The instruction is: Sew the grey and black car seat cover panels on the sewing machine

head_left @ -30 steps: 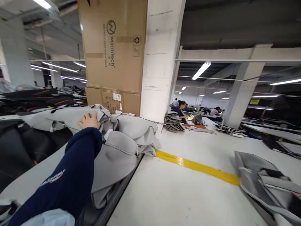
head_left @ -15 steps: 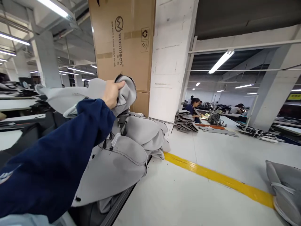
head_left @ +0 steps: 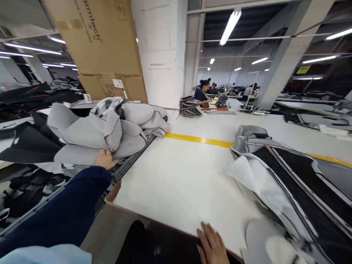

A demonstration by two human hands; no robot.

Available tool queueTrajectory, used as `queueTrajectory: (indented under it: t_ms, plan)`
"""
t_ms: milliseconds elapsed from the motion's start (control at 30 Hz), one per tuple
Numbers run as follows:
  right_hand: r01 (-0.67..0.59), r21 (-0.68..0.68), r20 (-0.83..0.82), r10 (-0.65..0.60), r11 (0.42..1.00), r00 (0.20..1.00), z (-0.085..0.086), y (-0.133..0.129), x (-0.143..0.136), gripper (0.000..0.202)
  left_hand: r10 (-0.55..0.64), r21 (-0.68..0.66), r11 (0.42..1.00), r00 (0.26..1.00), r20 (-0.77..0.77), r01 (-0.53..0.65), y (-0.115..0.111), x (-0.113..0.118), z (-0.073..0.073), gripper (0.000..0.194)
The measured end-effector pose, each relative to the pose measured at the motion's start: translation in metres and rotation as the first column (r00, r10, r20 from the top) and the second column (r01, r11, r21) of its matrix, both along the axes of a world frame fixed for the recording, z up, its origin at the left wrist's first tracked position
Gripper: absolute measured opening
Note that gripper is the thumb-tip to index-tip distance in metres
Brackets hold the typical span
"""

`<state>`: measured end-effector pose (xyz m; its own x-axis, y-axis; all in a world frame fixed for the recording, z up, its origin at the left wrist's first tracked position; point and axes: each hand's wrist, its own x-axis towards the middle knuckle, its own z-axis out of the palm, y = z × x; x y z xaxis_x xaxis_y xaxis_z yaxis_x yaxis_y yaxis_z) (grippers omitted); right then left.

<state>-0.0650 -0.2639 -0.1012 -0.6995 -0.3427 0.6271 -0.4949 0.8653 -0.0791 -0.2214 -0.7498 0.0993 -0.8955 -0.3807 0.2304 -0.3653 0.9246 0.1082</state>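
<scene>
My left hand (head_left: 106, 160) touches the front of a heap of grey fabric covers (head_left: 85, 132). Its thumb sticks out to the right; the other fingers are foreshortened against the cloth, and whether they grip it is unclear. Dark edging runs along the seams of the covers, which lie folded and bunched over a dark plastic crate (head_left: 125, 167). At the near edge of the white table (head_left: 176, 179), my right hand (head_left: 212, 245) rests with its fingers stretched out, holding nothing. To its right lies a sewn grey and black cover (head_left: 291, 176) with white strips and a pale flap.
Yellow tape (head_left: 199, 139) crosses the table. A big cardboard box (head_left: 110, 47) and a white pillar (head_left: 162, 55) stand behind the heap. A stack of grey pieces (head_left: 190, 107) lies near a seated co-worker (head_left: 202, 91). Black material (head_left: 30, 143) lies at left.
My left hand has come down from the raised grey cover to the heap's lower front. That cover now lies on the heap. The view has turned right and down, and my right hand has appeared.
</scene>
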Motion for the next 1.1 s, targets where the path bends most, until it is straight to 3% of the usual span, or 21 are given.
queueTrajectory:
  t_ms: [67, 167, 267, 367, 467, 600, 733, 767, 800, 867, 933, 967, 1033, 1100]
  plan:
    - [0.041, -0.002, -0.002, -0.041, 0.999, 0.999, -0.003, 0.031, 0.017, 0.035, -0.072, -0.052, 0.996, 0.996, 0.052, 0.075, 0.031, 0.03, -0.027, 0.064]
    - [0.141, -0.054, 0.027, -0.139, 0.989, 0.99, 0.002, 0.064, 0.037, 0.039, -0.328, -0.069, 0.935, 0.923, 0.199, 0.347, 0.094, 0.06, -0.082, 0.051]
    - [0.191, -0.13, 0.094, -0.18, 0.973, 0.979, 0.019, 0.082, 0.056, 0.04, -0.502, -0.047, 0.848, 0.83, 0.245, 0.527, 0.16, 0.06, -0.128, 0.052]
    - [0.24, -0.248, 0.164, -0.203, 0.939, 0.965, 0.039, 0.096, 0.082, 0.037, -0.636, -0.023, 0.755, 0.741, 0.216, 0.655, 0.223, 0.04, -0.145, 0.055]
    - [0.321, -0.349, 0.21, -0.26, 0.88, 0.942, 0.055, 0.107, 0.115, 0.033, -0.77, 0.021, 0.625, 0.611, 0.187, 0.781, 0.282, 0.019, -0.146, 0.055]
    - [0.501, -0.38, 0.232, -0.444, 0.777, 0.865, 0.065, 0.114, 0.164, 0.029, -0.898, 0.128, 0.439, 0.437, 0.042, 0.889, 0.352, -0.003, -0.136, 0.051]
    - [0.685, -0.353, 0.274, -0.629, 0.637, 0.727, 0.069, 0.113, 0.207, 0.03, -0.937, 0.215, 0.271, 0.308, -0.166, 0.938, 0.432, -0.016, -0.11, 0.052]
    - [0.724, -0.337, 0.278, -0.671, 0.602, 0.687, 0.07, 0.112, 0.215, 0.029, -0.945, 0.21, 0.204, 0.249, -0.213, 0.956, 0.455, -0.015, -0.101, 0.051]
    - [0.761, -0.317, 0.278, -0.711, 0.567, 0.646, 0.07, 0.111, 0.222, 0.029, -0.951, 0.195, 0.111, 0.161, -0.264, 0.975, 0.48, -0.012, -0.092, 0.049]
    - [0.827, -0.27, 0.276, -0.783, 0.493, 0.557, 0.07, 0.11, 0.231, 0.028, -0.936, 0.117, -0.149, -0.102, -0.337, 0.982, 0.53, 0.0, -0.075, 0.043]
    - [0.88, -0.233, 0.271, -0.842, 0.413, 0.467, 0.069, 0.11, 0.232, 0.027, -0.864, 0.012, -0.426, -0.403, -0.302, 0.905, 0.579, 0.016, -0.063, 0.039]
    - [0.901, -0.223, 0.269, -0.864, 0.373, 0.425, 0.067, 0.11, 0.23, 0.027, -0.818, -0.023, -0.536, -0.525, -0.234, 0.844, 0.601, 0.026, -0.06, 0.038]
    - [0.928, -0.217, 0.267, -0.896, 0.303, 0.355, 0.062, 0.111, 0.221, 0.027, -0.724, -0.046, -0.687, -0.688, -0.051, 0.725, 0.639, 0.044, -0.059, 0.037]
    - [0.946, -0.2, 0.267, -0.915, 0.254, 0.302, 0.057, 0.109, 0.209, 0.028, -0.641, -0.028, -0.764, -0.755, 0.14, 0.644, 0.664, 0.062, -0.065, 0.045]
